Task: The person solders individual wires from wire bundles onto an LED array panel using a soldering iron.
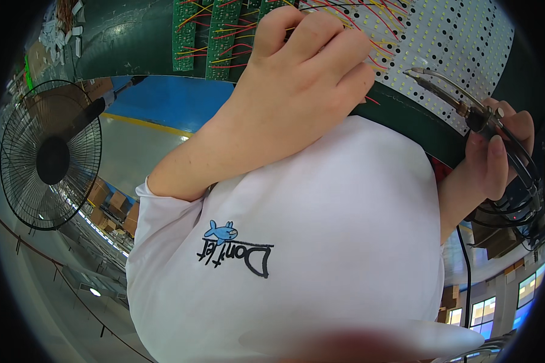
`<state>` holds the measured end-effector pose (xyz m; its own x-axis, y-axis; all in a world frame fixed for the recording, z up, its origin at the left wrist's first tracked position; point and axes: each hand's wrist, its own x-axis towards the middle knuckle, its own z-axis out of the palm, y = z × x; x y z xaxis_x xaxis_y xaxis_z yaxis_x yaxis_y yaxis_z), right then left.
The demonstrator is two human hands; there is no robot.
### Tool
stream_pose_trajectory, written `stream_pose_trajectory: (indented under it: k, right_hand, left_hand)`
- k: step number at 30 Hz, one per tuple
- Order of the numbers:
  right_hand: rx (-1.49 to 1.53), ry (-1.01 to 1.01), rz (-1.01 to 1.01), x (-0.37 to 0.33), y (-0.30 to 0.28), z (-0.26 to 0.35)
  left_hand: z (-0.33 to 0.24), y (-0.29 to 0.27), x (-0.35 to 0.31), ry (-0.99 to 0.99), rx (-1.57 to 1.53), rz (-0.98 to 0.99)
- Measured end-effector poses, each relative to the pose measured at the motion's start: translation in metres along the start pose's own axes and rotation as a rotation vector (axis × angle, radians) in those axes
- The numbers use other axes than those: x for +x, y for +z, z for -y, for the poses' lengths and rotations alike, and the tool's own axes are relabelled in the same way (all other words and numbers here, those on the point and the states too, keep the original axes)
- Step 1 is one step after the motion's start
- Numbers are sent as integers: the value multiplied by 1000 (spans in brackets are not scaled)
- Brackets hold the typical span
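Note:
Over the near edge of the work surface, my left hand (315, 69) is closed, its fingers curled down and their tips hidden. Red and yellow wires (381, 48) spread out around it, and one red wire end pokes out beside its lower edge. A soldering iron (439, 94) with a thin curved metal tube alongside is gripped by my right hand (493, 160). The iron's tip points left, over a white panel (466, 42) dotted with rows of small pale parts and black round spots. Left of my left hand lie several green circuit board strips (222, 39) with wires attached.
A dark green mat (124, 42) covers the table, with small white pieces (60, 36) at its far left. A black fan (51, 157) stands to the left. Black cables (530, 187) hang by my right hand. Cardboard boxes (118, 202) are stacked farther off.

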<state>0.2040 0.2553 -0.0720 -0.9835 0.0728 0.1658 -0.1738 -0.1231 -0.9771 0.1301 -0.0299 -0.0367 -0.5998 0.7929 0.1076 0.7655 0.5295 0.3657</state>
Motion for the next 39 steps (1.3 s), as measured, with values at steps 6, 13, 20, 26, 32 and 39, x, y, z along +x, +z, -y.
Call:
stream_pose_trajectory:
  k: [6, 13, 20, 26, 32, 39]
  right_hand:
    - [45, -24, 10, 0, -1, -2]
    - [-23, -12, -31, -3, 6, -2]
    - [-48, -8, -60, -1, 9, -3]
    - [-101, 20, -116, -3, 17, 4]
    - [-187, 93, -109, -4, 23, 9]
    - [-166, 71, -45, -4, 22, 8]
  left_hand:
    - [8, 8, -5, -28, 57, -86]
    - [31, 23, -4, 122, -116, -266]
    - [33, 25, -1, 123, -125, -312]
    - [34, 26, -1, 114, -190, -210]
    - [31, 25, 2, 116, -169, -246]
    - [33, 28, 3, 153, -95, -256]
